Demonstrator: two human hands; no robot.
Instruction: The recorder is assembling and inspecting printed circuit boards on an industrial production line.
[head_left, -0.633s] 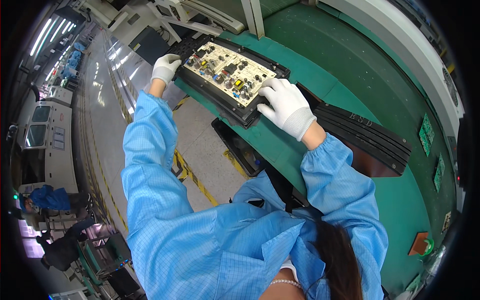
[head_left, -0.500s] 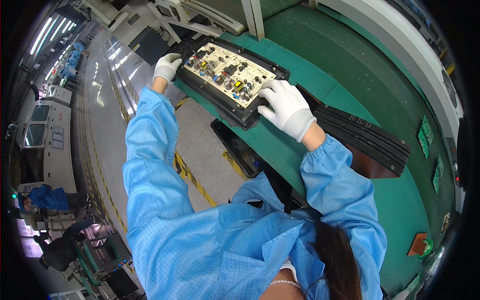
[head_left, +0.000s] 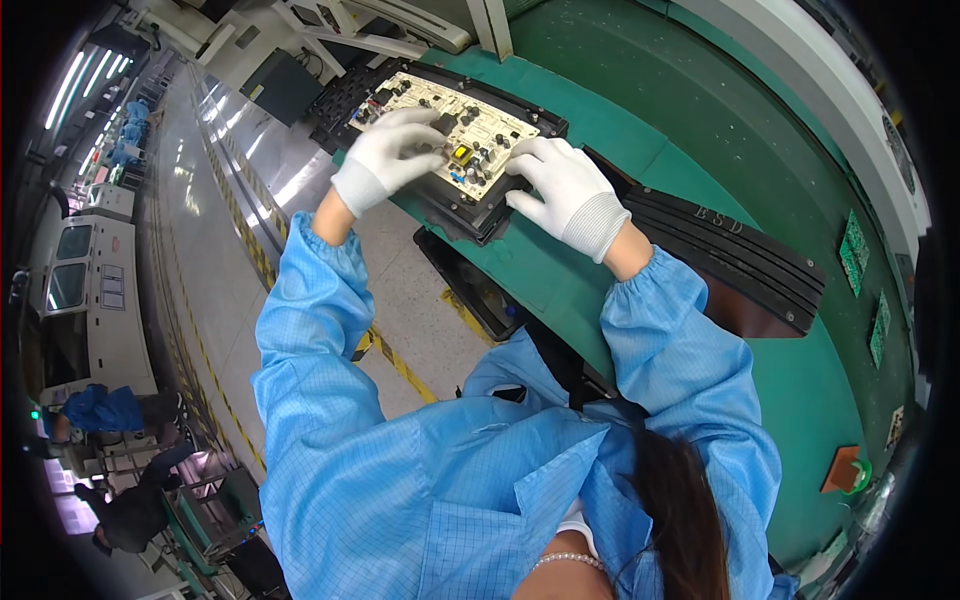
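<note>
A cream circuit board [head_left: 490,128] with many upright components lies in a black carrier tray [head_left: 470,213] on the green bench. My left hand [head_left: 385,162], in a white glove, hovers over the board's near side. Its fingers are curved, with a gap between them and the thumb, and nothing shows in it. My right hand [head_left: 568,192], gloved as well, is at the board's right end. Its fingertips rest by the board's corner, and the thumb is apart from them, beside the tray. Part of the board is hidden under my left hand.
A black ribbed rail [head_left: 720,240] lies on the green bench [head_left: 650,160] to the right. Small green boards [head_left: 853,252] sit farther right. Below the bench edge is a black bin [head_left: 465,285]. Machines and other people [head_left: 105,410] are off to the left.
My left hand has left the tray's far left corner and moved right, over the board. My right hand has stayed at the board's right end, shifting slightly.
</note>
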